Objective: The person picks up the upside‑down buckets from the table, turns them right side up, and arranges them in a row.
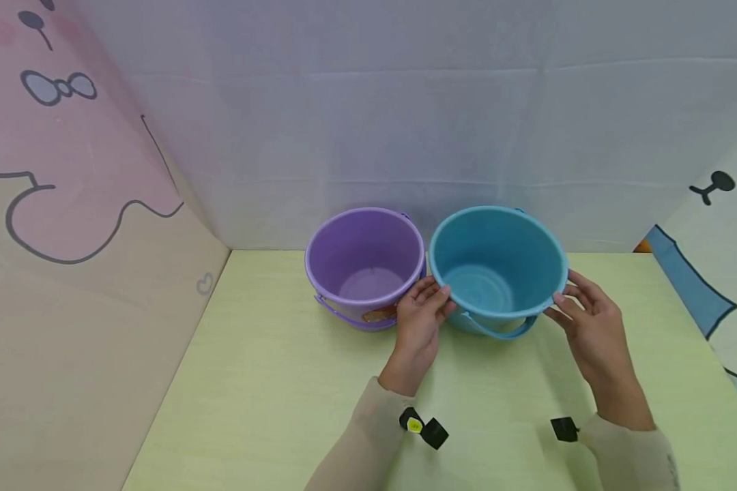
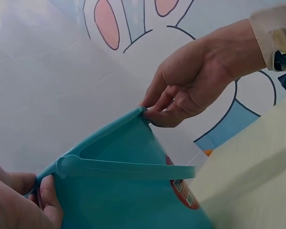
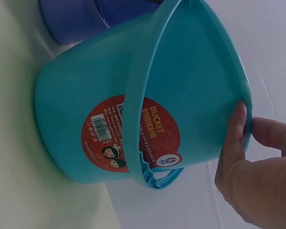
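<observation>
A teal bucket stands near the back of the table, its handle hanging down at the front. My left hand pinches its rim on the left side, thumb and fingers on either side of the edge. On the opposite side my right hand pinches the rim too. A round red label shows on the bucket's wall in the right wrist view. Just left of it sits a purple bucket, close to the backs of my left fingers. Nothing is visible inside either bucket.
A pale cloth wall rises directly behind both buckets. Cartoon-printed panels flank the pale yellow table, pink at left and white and blue at right. Both sleeves carry small black devices at the wrists.
</observation>
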Tool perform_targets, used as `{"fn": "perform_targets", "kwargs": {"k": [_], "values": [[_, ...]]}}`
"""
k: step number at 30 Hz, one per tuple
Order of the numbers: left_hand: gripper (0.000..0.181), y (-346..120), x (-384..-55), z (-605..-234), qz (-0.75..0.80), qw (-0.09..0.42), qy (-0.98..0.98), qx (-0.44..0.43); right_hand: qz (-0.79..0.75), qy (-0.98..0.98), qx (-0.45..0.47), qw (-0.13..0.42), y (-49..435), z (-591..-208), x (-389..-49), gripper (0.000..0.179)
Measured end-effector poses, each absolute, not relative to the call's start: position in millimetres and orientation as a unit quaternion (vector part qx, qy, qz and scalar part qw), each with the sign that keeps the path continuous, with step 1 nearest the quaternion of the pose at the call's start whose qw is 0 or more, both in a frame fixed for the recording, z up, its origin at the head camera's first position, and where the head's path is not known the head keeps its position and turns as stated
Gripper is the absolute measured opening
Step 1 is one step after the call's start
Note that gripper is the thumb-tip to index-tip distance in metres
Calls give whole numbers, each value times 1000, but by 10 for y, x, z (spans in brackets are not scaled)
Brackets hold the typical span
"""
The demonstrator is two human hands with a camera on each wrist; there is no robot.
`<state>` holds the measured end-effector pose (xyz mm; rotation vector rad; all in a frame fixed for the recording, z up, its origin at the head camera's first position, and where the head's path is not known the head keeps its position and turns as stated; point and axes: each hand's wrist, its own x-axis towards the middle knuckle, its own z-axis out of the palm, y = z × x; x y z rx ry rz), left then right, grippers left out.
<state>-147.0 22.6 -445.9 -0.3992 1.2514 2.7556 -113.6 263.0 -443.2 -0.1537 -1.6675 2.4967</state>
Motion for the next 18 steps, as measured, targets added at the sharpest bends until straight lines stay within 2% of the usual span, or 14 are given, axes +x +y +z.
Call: {"fn": "perform_targets", "kwargs": {"k": [18], "values": [[20, 267, -1566, -4428, 906, 43, 394, -146, 835, -540, -55, 89, 2601, -4469, -1290, 45]]}}
